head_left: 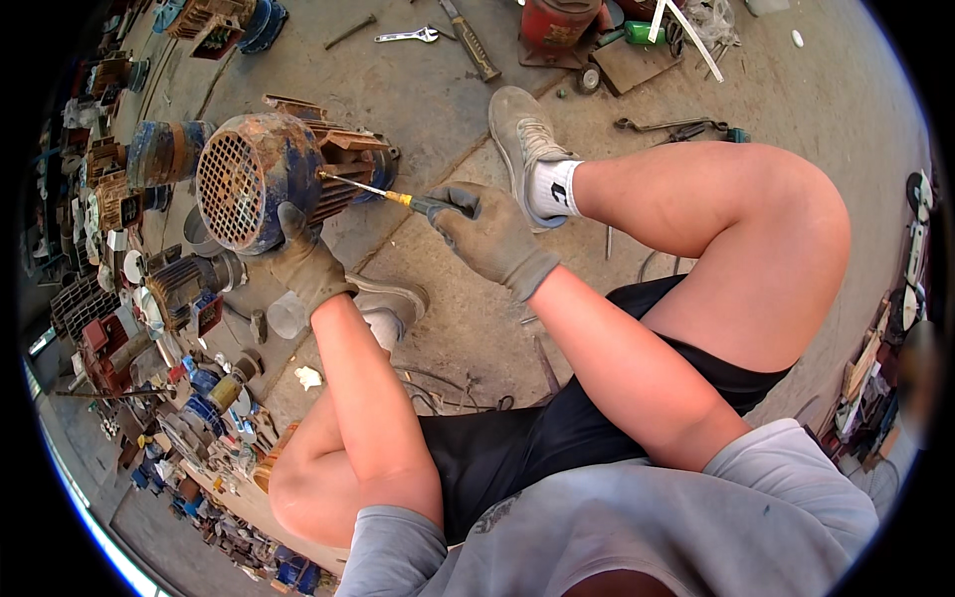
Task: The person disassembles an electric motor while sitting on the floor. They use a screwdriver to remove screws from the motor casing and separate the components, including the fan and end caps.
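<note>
A rusty blue electric motor (286, 149) lies on its side on the floor, its round mesh-grilled fan cover (230, 189) facing left. My left hand (306, 267), in a grey-brown work glove, grips the cover's lower edge; the thumb rests on the side and the other fingers are partly hidden. In my right hand (492, 237), gloved likewise, is a screwdriver (383, 192) with a yellow and dark handle. Its thin shaft points left, and the tip meets the side of the motor housing near the cover's rear edge. Whether it sits in a screw head is too small to tell.
Beyond the motor lie an adjustable wrench (408, 35), a hammer (470, 40) and a long bolt (350, 32). A red jack-like machine (559, 32) stands at the back. More tools (686, 127) lie past my right shoe (525, 149). Motors and parts (184, 284) crowd the left side.
</note>
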`<control>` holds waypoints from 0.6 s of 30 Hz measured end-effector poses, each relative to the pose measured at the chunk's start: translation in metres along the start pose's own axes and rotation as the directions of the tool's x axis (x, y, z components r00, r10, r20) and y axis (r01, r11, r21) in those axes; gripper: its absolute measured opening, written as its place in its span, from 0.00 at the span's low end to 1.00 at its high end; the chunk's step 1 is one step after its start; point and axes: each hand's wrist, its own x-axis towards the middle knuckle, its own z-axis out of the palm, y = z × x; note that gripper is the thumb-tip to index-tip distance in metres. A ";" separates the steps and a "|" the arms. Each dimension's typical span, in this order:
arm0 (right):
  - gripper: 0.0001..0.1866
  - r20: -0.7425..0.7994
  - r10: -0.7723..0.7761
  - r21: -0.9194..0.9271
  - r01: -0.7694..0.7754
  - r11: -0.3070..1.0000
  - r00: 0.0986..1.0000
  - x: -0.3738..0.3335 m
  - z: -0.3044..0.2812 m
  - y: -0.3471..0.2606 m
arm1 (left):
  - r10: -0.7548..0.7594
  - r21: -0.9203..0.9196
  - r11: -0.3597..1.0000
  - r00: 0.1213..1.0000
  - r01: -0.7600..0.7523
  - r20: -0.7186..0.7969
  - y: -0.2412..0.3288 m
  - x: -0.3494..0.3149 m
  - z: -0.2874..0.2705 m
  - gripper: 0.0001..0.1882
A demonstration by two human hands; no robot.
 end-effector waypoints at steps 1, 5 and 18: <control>0.17 0.000 -0.004 0.005 0.004 1.000 1.000 0.000 0.000 0.000 | 0.000 -0.016 1.000 1.000 0.000 0.000 0.001 -0.001 0.001 0.75; 0.18 -0.021 -0.063 0.004 0.063 0.998 0.998 0.002 0.002 0.002 | 0.005 -0.027 1.000 1.000 -0.005 0.009 0.006 -0.002 0.001 0.75; 0.20 -0.061 -0.459 -0.314 0.419 0.852 0.887 0.017 -0.021 -0.038 | -0.008 -0.254 0.967 0.999 0.018 0.043 0.008 -0.002 0.000 0.73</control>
